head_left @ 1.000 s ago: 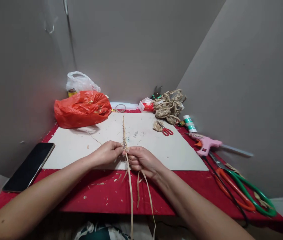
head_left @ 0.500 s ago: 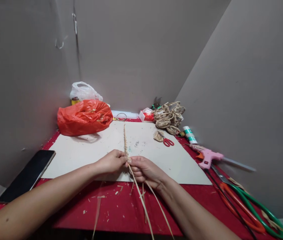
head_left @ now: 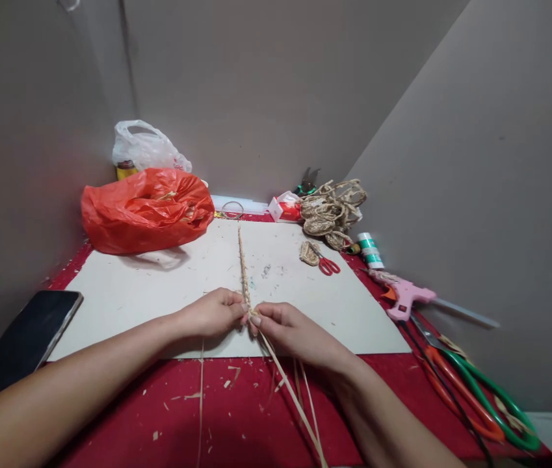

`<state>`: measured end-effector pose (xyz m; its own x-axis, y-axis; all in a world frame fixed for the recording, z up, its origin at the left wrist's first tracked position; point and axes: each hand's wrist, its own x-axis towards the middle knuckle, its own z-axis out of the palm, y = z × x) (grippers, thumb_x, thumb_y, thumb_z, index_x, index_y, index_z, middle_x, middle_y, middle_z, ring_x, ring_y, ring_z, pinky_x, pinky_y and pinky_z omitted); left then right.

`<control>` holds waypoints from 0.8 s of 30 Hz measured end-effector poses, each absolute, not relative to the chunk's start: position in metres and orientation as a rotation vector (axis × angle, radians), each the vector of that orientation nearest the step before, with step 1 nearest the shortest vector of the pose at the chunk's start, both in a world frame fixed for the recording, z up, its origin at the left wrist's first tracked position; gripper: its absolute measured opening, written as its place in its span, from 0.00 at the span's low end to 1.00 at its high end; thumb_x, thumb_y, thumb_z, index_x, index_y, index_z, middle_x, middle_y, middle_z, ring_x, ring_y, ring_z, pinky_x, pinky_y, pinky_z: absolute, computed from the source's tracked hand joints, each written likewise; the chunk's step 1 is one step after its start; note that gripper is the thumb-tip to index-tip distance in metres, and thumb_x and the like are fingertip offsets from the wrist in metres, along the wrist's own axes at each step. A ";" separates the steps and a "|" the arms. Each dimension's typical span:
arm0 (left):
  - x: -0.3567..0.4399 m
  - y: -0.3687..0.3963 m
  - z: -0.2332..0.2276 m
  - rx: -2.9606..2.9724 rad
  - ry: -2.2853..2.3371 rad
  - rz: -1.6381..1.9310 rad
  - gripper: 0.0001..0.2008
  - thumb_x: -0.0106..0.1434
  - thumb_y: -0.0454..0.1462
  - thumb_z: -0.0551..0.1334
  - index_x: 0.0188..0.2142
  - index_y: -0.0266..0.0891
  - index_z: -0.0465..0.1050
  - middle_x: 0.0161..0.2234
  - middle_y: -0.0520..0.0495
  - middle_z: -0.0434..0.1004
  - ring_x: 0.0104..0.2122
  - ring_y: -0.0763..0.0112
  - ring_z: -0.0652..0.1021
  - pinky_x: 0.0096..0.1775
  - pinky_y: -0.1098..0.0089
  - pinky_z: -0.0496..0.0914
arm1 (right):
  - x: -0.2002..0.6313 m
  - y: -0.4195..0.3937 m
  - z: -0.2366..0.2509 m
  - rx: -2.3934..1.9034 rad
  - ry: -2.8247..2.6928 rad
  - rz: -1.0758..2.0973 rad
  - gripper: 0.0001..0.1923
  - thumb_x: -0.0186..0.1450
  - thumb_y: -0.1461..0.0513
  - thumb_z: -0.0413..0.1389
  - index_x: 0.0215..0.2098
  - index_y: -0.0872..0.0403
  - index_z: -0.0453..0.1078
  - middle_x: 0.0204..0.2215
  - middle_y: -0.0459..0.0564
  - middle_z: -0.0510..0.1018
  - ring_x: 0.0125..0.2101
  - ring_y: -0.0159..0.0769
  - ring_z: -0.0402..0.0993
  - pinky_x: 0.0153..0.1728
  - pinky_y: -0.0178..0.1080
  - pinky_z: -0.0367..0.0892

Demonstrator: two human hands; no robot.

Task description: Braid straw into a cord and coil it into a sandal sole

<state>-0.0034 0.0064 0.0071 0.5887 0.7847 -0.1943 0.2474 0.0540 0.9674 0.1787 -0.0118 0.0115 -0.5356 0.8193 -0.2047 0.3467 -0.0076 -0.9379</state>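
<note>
Pinching braid [head_left: 243,266] end between both hands (fingertips meeting).

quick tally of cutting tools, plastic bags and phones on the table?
Scissors: 3, small red, orange, green
Plastic bags: 2, red, white
Phones: 1
Total: 6

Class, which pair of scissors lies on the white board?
The small red-handled scissors; the big orange-handled and green-handled pairs lie on the red cloth.
</note>
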 end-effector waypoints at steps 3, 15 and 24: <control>-0.001 0.004 0.011 1.328 0.972 0.425 0.12 0.60 0.36 0.52 0.21 0.37 0.65 0.11 0.58 0.53 0.13 0.80 0.52 0.19 0.73 0.49 | 0.180 -0.012 0.014 -1.259 -2.029 1.357 0.13 0.66 0.57 0.49 0.27 0.55 0.68 0.22 0.45 0.68 0.24 0.30 0.59 0.27 0.34 0.57; 0.004 -0.004 0.002 1.411 1.128 0.540 0.09 0.53 0.38 0.57 0.20 0.36 0.66 0.13 0.57 0.57 0.15 0.80 0.55 0.21 0.73 0.49 | 0.176 -0.023 0.004 -1.369 -2.366 0.742 0.13 0.67 0.61 0.45 0.26 0.54 0.66 0.21 0.47 0.71 0.23 0.31 0.62 0.27 0.34 0.55; 0.008 -0.016 0.003 1.425 1.276 0.645 0.08 0.52 0.36 0.60 0.19 0.35 0.68 0.09 0.59 0.52 0.12 0.81 0.51 0.19 0.72 0.42 | 0.173 -0.031 0.008 -1.506 -2.376 0.528 0.16 0.68 0.57 0.45 0.29 0.55 0.69 0.26 0.50 0.75 0.26 0.33 0.67 0.29 0.33 0.55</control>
<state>0.0076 -0.0158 0.0034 0.2808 0.9276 -0.2464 0.3515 0.1395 0.9257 0.1728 -0.0312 0.0084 -0.4184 0.9074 0.0386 0.8057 0.3904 -0.4454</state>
